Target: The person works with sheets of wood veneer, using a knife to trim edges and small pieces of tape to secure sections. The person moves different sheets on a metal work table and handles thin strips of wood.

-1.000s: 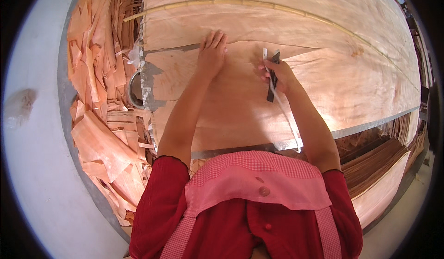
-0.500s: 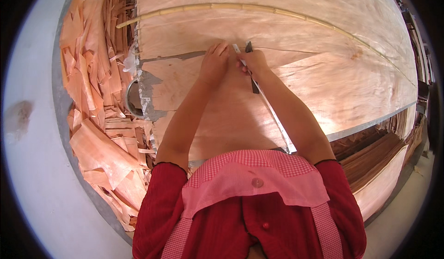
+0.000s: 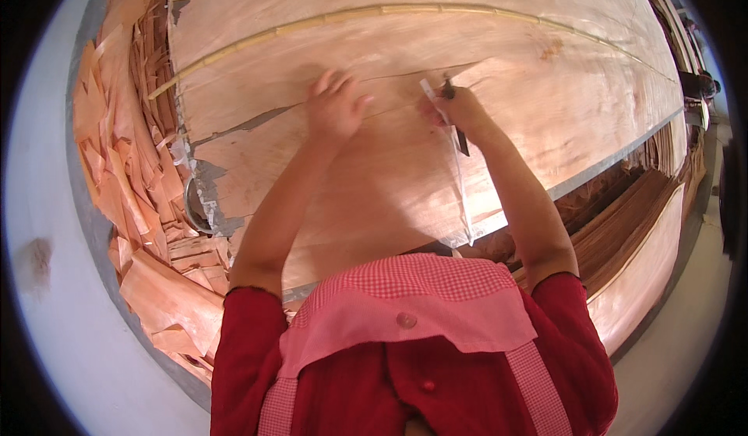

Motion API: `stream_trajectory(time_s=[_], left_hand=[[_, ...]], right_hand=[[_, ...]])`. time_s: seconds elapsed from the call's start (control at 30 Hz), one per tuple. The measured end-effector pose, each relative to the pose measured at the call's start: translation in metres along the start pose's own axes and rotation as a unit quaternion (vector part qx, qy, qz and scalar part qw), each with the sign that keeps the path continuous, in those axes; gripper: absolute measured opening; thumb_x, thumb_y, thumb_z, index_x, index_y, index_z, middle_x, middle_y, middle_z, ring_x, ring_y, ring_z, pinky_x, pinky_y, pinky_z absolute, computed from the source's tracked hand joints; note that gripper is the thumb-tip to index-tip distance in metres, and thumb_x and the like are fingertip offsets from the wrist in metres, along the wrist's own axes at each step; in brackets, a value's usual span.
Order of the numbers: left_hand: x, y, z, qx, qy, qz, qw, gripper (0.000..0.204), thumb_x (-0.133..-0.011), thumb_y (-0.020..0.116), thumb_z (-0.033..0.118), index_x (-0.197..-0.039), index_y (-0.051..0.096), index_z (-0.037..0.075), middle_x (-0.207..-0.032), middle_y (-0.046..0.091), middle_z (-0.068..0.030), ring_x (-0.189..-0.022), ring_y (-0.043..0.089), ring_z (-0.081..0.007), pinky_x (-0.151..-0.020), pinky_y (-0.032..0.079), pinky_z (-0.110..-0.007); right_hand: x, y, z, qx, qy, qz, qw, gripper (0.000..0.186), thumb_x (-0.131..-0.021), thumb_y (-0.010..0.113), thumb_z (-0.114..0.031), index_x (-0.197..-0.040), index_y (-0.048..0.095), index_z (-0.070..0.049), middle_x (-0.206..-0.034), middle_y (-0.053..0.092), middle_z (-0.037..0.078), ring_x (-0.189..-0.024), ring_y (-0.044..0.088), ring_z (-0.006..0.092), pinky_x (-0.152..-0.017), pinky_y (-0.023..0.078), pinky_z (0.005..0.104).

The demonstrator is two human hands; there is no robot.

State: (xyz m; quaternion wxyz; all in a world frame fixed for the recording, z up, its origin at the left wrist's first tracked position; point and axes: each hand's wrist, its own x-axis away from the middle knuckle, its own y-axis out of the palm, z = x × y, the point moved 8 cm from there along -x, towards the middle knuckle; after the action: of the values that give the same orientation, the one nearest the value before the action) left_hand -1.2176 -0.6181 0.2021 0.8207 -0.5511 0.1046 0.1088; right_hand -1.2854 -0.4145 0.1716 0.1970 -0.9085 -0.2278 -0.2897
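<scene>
Torn veneer scraps (image 3: 140, 148) lined the frame's left, beside pale veneer sheets (image 3: 374, 179) across the centre. Left of centre, the left hand (image 3: 333, 110) spread its fingers on or just above them, where flat, gentle pressure seemed wise; right of centre, the right hand (image 3: 463, 110) gripped a dark tool (image 3: 463, 143) and white strip (image 3: 461, 179), best held untwisted.

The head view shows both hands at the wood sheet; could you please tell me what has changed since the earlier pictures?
The right hand, close beside the left hand half a second ago, has moved away rightward; the left hand's fingers have spread. The view has turned slightly. The right hand still holds the white strip and black tool, and the bamboo rod still lies across the wood sheet.
</scene>
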Motion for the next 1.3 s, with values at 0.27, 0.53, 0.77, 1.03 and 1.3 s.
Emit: stream_trajectory(time_s=[0.27, 0.53, 0.77, 1.03, 1.3], left_hand=[[-0.043, 0.069, 0.075, -0.038, 0.073, -0.057, 0.995, 0.041, -0.087, 0.044, 0.027, -0.124, 0.044, 0.009, -0.134, 0.037, -0.0051, -0.128, 0.027, -0.0238, -0.105, 0.017, -0.044], [-0.043, 0.072, 0.079, 0.019, 0.065, -0.063, 0.996, 0.033, -0.08, 0.048, 0.019, -0.111, 0.056, 0.009, -0.115, 0.054, -0.005, -0.11, 0.048, -0.0205, -0.097, 0.03, -0.046], [-0.027, 0.03, 0.073, 0.105, 0.165, -0.018, 0.981, 0.016, -0.079, 0.051, 0.018, -0.087, 0.061, 0.009, -0.1, 0.058, -0.0048, -0.102, 0.05, -0.0244, -0.09, 0.036, -0.044], [0.096, -0.1, -0.094, -0.216, -0.031, 0.156, 0.963, 0.014, -0.076, 0.056, 0.014, -0.09, 0.057, 0.009, -0.097, 0.059, -0.0102, -0.095, 0.054, -0.0248, -0.085, 0.038, -0.04], [0.09, -0.099, -0.121, 0.101, -0.285, -0.036, 0.953, 0.016, -0.074, 0.06, 0.017, -0.084, 0.06, 0.006, -0.076, 0.062, -0.0112, -0.074, 0.06, -0.0286, -0.07, 0.045, -0.037]], right_hand=[[-0.016, -0.023, 0.016, -0.242, -0.007, 0.044, 0.969, 0.013, -0.079, 0.059, -0.013, -0.075, 0.057, -0.001, -0.06, 0.057, 0.007, -0.043, 0.047, 0.0112, -0.038, 0.039, 0.0263], [-0.04, -0.003, 0.012, -0.169, 0.03, 0.096, 0.981, 0.022, -0.079, 0.061, -0.017, -0.065, 0.054, -0.002, -0.055, 0.052, 0.006, -0.042, 0.047, 0.0139, -0.038, 0.039, 0.0265], [-0.007, -0.06, -0.04, 0.388, -0.154, 0.111, 0.902, 0.024, -0.079, 0.058, -0.018, -0.08, 0.058, 0.005, -0.062, 0.059, 0.015, -0.051, 0.057, 0.0169, -0.042, 0.043, 0.0307], [0.02, 0.094, -0.014, -0.007, -0.047, -0.127, 0.991, 0.014, -0.083, 0.056, -0.012, -0.085, 0.054, 0.002, -0.064, 0.054, 0.005, -0.045, 0.043, 0.0088, -0.042, 0.038, 0.0221], [0.025, 0.17, -0.004, -0.08, 0.013, -0.164, 0.983, 0.015, -0.084, 0.055, -0.012, -0.088, 0.056, 0.002, -0.064, 0.055, 0.007, -0.047, 0.043, 0.0107, -0.046, 0.039, 0.0255]])
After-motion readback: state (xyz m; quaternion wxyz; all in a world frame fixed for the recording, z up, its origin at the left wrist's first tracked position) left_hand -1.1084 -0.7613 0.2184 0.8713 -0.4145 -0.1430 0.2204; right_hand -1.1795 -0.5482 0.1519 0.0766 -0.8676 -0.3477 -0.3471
